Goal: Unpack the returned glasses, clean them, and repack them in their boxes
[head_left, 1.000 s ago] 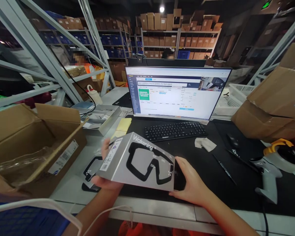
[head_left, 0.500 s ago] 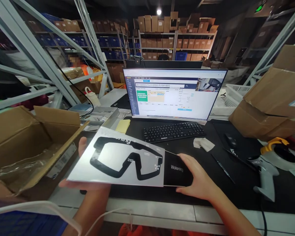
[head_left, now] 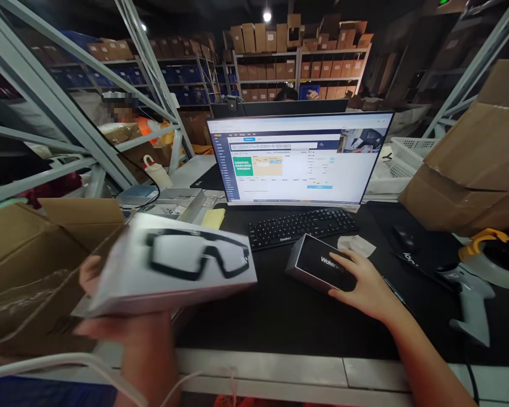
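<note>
Head view: pale angular carton [head_left: 182, 263], oblong black-topped box [head_left: 307, 260] under right hand [head_left: 362, 285]

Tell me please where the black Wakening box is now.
In the head view, the black Wakening box is right of centre, just in front of the keyboard, with the right hand at its right end.

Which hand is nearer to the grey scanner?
Right. The right hand, at the black box, is left of the grey scanner; the left hand, holding the white box sleeve, is much farther left.
</note>
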Demonstrator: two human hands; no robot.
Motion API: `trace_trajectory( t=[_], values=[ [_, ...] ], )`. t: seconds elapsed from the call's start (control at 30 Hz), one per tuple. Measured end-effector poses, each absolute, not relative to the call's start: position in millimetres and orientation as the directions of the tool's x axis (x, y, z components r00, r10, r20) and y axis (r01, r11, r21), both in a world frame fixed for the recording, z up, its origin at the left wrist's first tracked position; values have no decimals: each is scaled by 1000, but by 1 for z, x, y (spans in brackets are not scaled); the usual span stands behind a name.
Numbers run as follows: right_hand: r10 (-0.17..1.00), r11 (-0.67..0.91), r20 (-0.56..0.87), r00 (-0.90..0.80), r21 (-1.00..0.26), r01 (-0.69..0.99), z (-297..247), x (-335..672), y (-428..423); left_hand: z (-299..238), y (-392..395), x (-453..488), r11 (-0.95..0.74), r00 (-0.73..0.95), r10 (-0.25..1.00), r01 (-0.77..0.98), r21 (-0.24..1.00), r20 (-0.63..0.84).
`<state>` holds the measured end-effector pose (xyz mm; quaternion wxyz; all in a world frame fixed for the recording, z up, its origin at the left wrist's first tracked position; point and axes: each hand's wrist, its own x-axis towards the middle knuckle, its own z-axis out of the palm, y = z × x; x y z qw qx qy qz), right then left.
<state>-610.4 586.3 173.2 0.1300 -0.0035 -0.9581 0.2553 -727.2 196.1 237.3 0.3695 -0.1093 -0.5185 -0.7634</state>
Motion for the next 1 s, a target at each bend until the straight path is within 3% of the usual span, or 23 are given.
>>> trace_trajectory(
  t=[0.07,0.13,0.23,0.33,0.4,0.5,0.63,0.8,0.9,1.0],
  values=[
    [63,874,225,-972,-483,-55,172,-610,584,225,191,-727,-120,-651,-311,750,651,692],
    [48,883,215,-976,-466,-60,172,-608,580,212,187,-727,-83,-633,-59,774,628,772],
    [6,908,232,-973,-409,-92,171,-606,576,199,184,-732,-31,-652,197,742,669,732],
    [-22,932,233,-972,-348,-105,170,-606,576,195,181,-745,104,-711,305,686,720,633],
    [-22,942,214,-977,-324,-92,168,-606,578,193,180,-754,161,-758,302,638,753,578],
    [-14,949,178,-984,-308,-70,167,-608,581,195,178,-759,208,-785,200,618,758,586],
    [-15,946,168,-986,-318,-68,164,-611,583,204,182,-742,420,-713,72,656,627,698],
    [-28,948,192,-981,-305,-87,160,-612,586,194,162,-707,634,-637,28,607,478,771],
    [-34,955,221,-975,-282,-97,157,-613,587,169,122,-697,782,-696,-6,444,438,718],
    [-56,958,248,-967,-260,-122,155,-613,588,143,83,-690,888,-845,-16,233,395,534]
  ],
)
